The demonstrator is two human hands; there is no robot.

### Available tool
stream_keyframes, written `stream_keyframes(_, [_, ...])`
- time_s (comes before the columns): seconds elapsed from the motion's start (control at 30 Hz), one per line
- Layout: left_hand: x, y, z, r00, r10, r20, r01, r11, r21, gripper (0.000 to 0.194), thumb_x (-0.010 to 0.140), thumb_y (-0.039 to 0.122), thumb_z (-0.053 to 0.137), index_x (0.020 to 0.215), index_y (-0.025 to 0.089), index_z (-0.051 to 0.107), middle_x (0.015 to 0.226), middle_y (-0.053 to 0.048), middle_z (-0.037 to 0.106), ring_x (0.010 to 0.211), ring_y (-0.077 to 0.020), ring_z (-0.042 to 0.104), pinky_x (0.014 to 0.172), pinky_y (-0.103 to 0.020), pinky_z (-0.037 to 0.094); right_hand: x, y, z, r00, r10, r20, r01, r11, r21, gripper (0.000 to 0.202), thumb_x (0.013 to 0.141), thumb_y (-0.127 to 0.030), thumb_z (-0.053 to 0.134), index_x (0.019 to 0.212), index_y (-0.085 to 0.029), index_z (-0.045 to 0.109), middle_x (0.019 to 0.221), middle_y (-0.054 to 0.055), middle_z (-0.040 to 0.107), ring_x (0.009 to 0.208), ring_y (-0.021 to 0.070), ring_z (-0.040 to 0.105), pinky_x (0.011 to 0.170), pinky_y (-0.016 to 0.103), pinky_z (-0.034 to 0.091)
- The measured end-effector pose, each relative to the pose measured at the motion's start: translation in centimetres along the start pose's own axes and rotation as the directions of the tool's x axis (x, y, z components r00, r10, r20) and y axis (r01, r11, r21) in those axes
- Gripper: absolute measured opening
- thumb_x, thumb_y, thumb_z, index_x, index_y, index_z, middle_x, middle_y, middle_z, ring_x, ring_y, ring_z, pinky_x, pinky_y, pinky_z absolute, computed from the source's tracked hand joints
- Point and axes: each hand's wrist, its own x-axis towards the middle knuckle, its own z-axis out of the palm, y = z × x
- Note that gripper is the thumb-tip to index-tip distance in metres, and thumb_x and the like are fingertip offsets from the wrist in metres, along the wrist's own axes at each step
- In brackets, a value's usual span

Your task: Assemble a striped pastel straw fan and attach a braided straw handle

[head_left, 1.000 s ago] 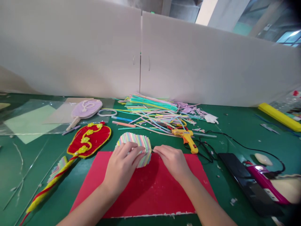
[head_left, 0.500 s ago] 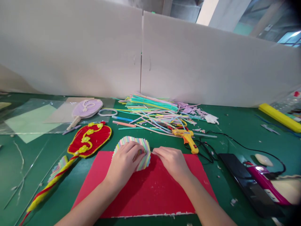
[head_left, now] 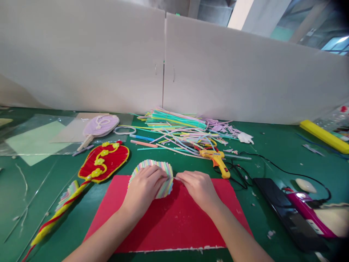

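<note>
My left hand point(head_left: 148, 182) is closed on a rounded panel of pastel striped strips point(head_left: 167, 187), its fingers lying over the front of it. The panel's stripes are pink, yellow, green and white. At the panel's right edge, my right hand point(head_left: 195, 183) pinches a thin pale strip point(head_left: 176, 178) that reaches toward the panel. Both hands are above a red board point(head_left: 174, 225) with a frayed white front edge. My fingers hide much of the panel and most of the strip.
Left lies a red and yellow fan point(head_left: 109, 163); behind it, a lilac fan point(head_left: 99, 125). Loose pipe cleaners point(head_left: 177, 122) pile up at the back. A yellow glue gun point(head_left: 216, 160) with a black cord, a phone point(head_left: 286, 211) and a magenta power strip point(head_left: 305, 207) are on the right.
My left hand and the striped panel have shifted slightly left. The right hand stays nearly in place, still pinching the strip.
</note>
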Motion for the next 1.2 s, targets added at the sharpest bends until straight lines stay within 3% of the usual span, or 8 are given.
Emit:
stream_keyframes(0.43, [0.1, 0.3, 0.1, 0.996, 0.085, -0.003, -0.085, 0.996, -0.028, 0.016, 0.087, 0.023, 0.047, 0.086, 0.019, 0.063, 0.084, -0.004, 0.064, 0.079, -0.0176, 0.058, 0.070, -0.029, 0.043, 0.0, 0.1, 0.2, 0.998, -0.064, 0.007, 0.064, 0.998, 0.008, 0.017, 0.090, -0.018, 0.048, 0.087, -0.021, 0.065, 0.078, 0.000, 0.070, 0.068, 0.0123, 0.061, 0.064, 0.024, 0.037])
stream_keyframes(0.63, [-0.4, 0.1, 0.2, 0.982, 0.160, 0.096, -0.168, 0.982, 0.085, 0.019, 0.090, 0.022, 0.041, 0.090, 0.017, 0.060, 0.087, -0.005, 0.060, 0.082, -0.0166, 0.054, 0.074, -0.029, 0.043, 0.1, -0.2, 0.2, 0.996, -0.083, 0.017, 0.083, 0.997, 0.004, 0.022, 0.092, -0.018, 0.043, 0.088, -0.020, 0.065, 0.076, 0.002, 0.069, 0.066, 0.0120, 0.060, 0.066, 0.025, 0.037])
stream_keyframes(0.93, [0.0, 0.0, 0.6, 0.983, 0.103, 0.151, -0.111, 0.993, 0.050, 0.020, 0.091, 0.019, 0.038, 0.085, 0.018, 0.058, 0.083, -0.003, 0.057, 0.078, -0.0149, 0.053, 0.070, -0.027, 0.044, 0.1, -0.4, 0.5, 0.996, -0.079, 0.032, 0.079, 0.997, 0.011, 0.023, 0.091, -0.017, 0.043, 0.086, -0.020, 0.066, 0.071, 0.001, 0.069, 0.063, 0.0114, 0.059, 0.065, 0.025, 0.037])
stream_keyframes(1.0, [0.1, 0.0, 0.5, 0.988, 0.112, 0.108, -0.119, 0.991, 0.054, 0.018, 0.090, 0.020, 0.040, 0.088, 0.018, 0.058, 0.087, -0.004, 0.059, 0.081, -0.0155, 0.054, 0.072, -0.028, 0.044, 0.1, -0.4, 0.5, 0.998, -0.048, 0.027, 0.048, 0.999, 0.024, 0.022, 0.091, -0.020, 0.045, 0.086, -0.021, 0.066, 0.073, 0.001, 0.070, 0.063, 0.0118, 0.059, 0.065, 0.025, 0.037])
stream_keyframes(1.1, [-0.2, 0.5, -0.2, 0.990, 0.109, -0.088, -0.099, 0.989, 0.107, 0.018, 0.089, 0.021, 0.044, 0.100, 0.019, 0.057, 0.097, -0.007, 0.061, 0.089, -0.0191, 0.055, 0.077, -0.032, 0.043, 0.1, -0.3, 0.5, 0.998, 0.056, -0.032, -0.054, 0.997, 0.061, 0.020, 0.090, -0.025, 0.047, 0.085, -0.023, 0.066, 0.076, -0.001, 0.071, 0.065, 0.0125, 0.059, 0.064, 0.024, 0.038])
stream_keyframes(1.17, [-0.8, 1.3, -0.6, 0.974, 0.137, -0.179, -0.127, 0.990, 0.069, 0.017, 0.087, 0.023, 0.046, 0.098, 0.018, 0.058, 0.092, -0.008, 0.063, 0.084, -0.0193, 0.056, 0.074, -0.032, 0.043, 0.1, -0.2, 0.5, 0.985, 0.151, -0.083, -0.143, 0.985, 0.098, 0.021, 0.090, -0.025, 0.047, 0.083, -0.024, 0.066, 0.077, -0.001, 0.071, 0.065, 0.0128, 0.060, 0.064, 0.024, 0.038])
stream_keyframes(1.2, [-1.1, 1.7, -0.8, 0.974, 0.161, -0.160, -0.164, 0.986, -0.004, 0.016, 0.088, 0.023, 0.045, 0.092, 0.017, 0.059, 0.084, -0.007, 0.064, 0.078, -0.0178, 0.057, 0.069, -0.029, 0.044, 0.1, -0.1, 0.5, 0.974, 0.201, -0.105, -0.188, 0.975, 0.121, 0.021, 0.090, -0.026, 0.047, 0.083, -0.024, 0.066, 0.076, -0.001, 0.071, 0.065, 0.0130, 0.060, 0.063, 0.024, 0.039])
